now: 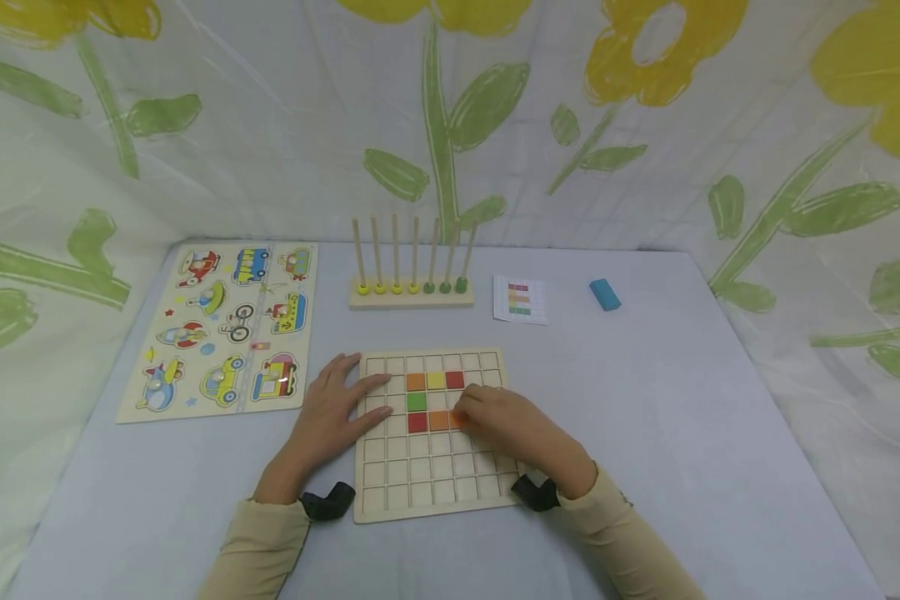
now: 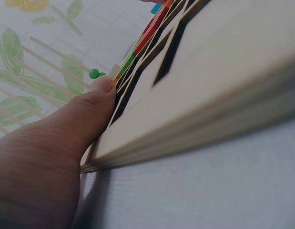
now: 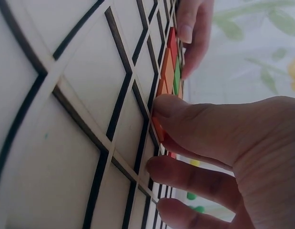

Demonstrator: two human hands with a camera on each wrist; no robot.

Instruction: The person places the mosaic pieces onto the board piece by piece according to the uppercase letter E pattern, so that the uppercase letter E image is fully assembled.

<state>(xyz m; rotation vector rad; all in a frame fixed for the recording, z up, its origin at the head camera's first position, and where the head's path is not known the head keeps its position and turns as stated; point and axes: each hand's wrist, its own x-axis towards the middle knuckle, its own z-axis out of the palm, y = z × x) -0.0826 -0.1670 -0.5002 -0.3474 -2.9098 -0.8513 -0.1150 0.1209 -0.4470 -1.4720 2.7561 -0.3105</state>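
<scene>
My right hand [image 1: 506, 425] pinches an orange square tile [image 3: 159, 129] with thumb and finger, low over the wooden grid board [image 1: 435, 513]. That tile sits at the right end of a row with a red tile [image 1: 417, 422] and another orange tile [image 1: 438, 420]. Above them are a green tile [image 1: 416, 402] and a row of orange [image 1: 416, 382], yellow [image 1: 436, 380] and red [image 1: 455, 380] tiles. My left hand [image 1: 328, 412] rests on the board's left side, fingers spread. In the left wrist view its thumb [image 2: 85, 112] lies along the board's edge.
A vehicle picture puzzle [image 1: 137, 410] lies at the left. Behind the board stands a rack [image 1: 412, 303] of upright pegs with yellow and green beads. Right of it are a card with a coloured grid pattern [image 1: 536, 302] and a blue block [image 1: 605, 294].
</scene>
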